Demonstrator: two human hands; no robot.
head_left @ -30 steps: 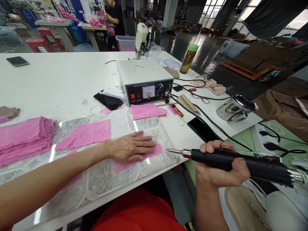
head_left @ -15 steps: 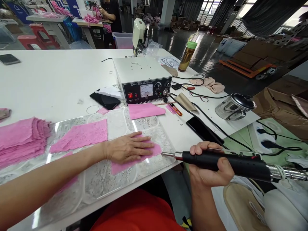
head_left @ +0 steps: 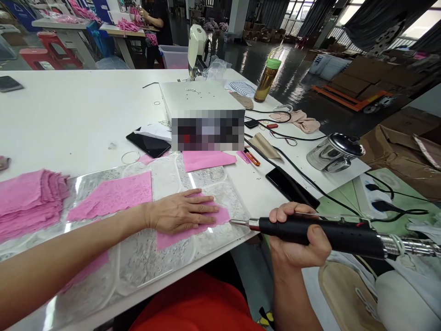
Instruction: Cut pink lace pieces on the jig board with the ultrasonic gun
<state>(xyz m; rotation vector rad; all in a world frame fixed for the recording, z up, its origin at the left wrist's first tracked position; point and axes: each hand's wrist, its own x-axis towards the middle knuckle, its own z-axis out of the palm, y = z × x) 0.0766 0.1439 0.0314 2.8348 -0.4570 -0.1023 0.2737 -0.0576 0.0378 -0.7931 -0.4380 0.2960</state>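
Observation:
My left hand [head_left: 181, 213] lies flat, fingers stretched out, pressing a pink lace piece [head_left: 193, 230] onto a clear patterned plate [head_left: 144, 262] at the table's front edge. My right hand [head_left: 298, 243] grips a black handheld tool [head_left: 320, 232] held level, its metal tip [head_left: 237, 222] pointing left at the pink piece's right edge. The tool's cable runs to a white control box [head_left: 203, 115]. A second pink lace piece [head_left: 113, 195] lies further left on the plate.
A stack of pink lace [head_left: 29, 202] sits at far left. Two dark phones [head_left: 148, 143] [head_left: 291, 186], a steel pot [head_left: 334, 154], an amber bottle [head_left: 267, 80] and a pink sheet [head_left: 206, 160] stand on the white table. A person works at a far bench [head_left: 155, 18].
My right hand has carried the tool leftward, bringing its tip close to the pink piece's right edge. My left hand has stayed flat on the piece.

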